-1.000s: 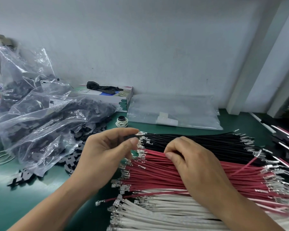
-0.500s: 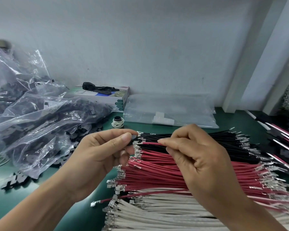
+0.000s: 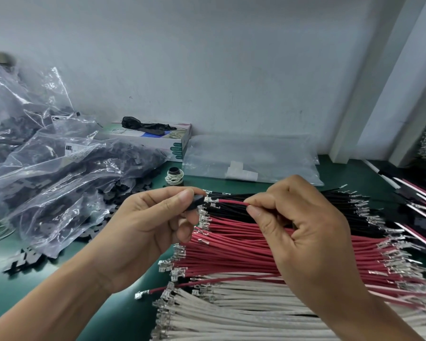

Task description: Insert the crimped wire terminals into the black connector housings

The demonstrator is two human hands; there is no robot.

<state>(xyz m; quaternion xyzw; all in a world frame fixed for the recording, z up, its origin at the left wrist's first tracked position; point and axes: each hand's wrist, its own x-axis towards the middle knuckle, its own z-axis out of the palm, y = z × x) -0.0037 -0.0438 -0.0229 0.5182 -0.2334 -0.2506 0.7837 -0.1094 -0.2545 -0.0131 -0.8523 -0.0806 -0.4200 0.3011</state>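
My left hand [image 3: 155,225] pinches a small black connector housing [image 3: 196,202] between thumb and forefinger, above the wire piles. Just right of it, my right hand [image 3: 303,232] pinches a red wire [image 3: 231,201] whose silver crimped terminal [image 3: 210,199] sits at the housing's mouth. Below both hands lie rows of black wires [image 3: 293,198], red wires [image 3: 244,244] and white wires [image 3: 231,313], all with crimped terminals at their ends.
Clear plastic bags of black housings [image 3: 59,173] fill the left of the green table [image 3: 123,313], with loose housings [image 3: 27,259] spilled beside them. A box [image 3: 158,141], a flat clear bag [image 3: 251,161] and a small spool [image 3: 174,175] stand by the wall. More wires [image 3: 418,200] lie far right.
Both hands have risen from the pile. My right hand drew one red wire out and brought its terminal up to the black housing in my left hand.
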